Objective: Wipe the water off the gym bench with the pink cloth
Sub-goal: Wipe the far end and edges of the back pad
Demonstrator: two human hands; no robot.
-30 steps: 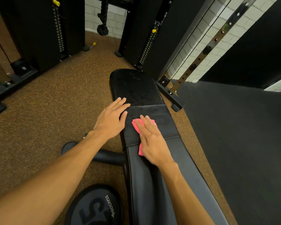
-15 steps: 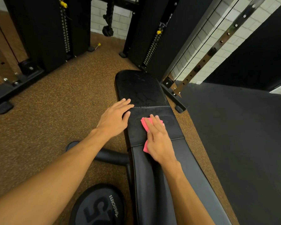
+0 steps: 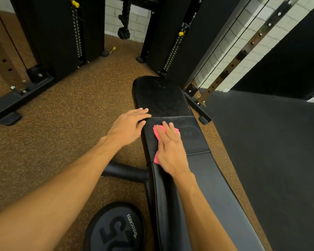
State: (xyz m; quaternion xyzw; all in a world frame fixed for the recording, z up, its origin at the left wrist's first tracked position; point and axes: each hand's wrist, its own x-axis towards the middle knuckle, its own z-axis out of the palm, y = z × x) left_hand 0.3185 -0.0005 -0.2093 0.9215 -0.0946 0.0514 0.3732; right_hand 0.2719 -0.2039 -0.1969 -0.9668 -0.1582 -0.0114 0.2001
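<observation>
The right hand (image 3: 170, 151) lays its straight fingers (image 3: 168, 129) flat on the pink cloth (image 3: 157, 134), pressing it onto the middle of the bench (image 3: 203, 171), likely to soak up water. The left hand (image 3: 128, 126), fingers extended and holding nothing, rests on the bench's left edge, seemingly for support.

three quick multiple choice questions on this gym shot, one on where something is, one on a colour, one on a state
1. Where is the pink cloth? A) on the floor B) under the right hand on the bench C) hung on a rack
2. What colour are the weight-stack pins? A) yellow B) green C) white
3. How do the right hand's fingers lie? A) curled in a fist B) lifted clear of the cloth C) straight, pressing the cloth

Answers: B, pink edges show around the hand on the black pad; A, each stack carries a yellow pin; C, the fingers lie flat on the cloth.
</observation>
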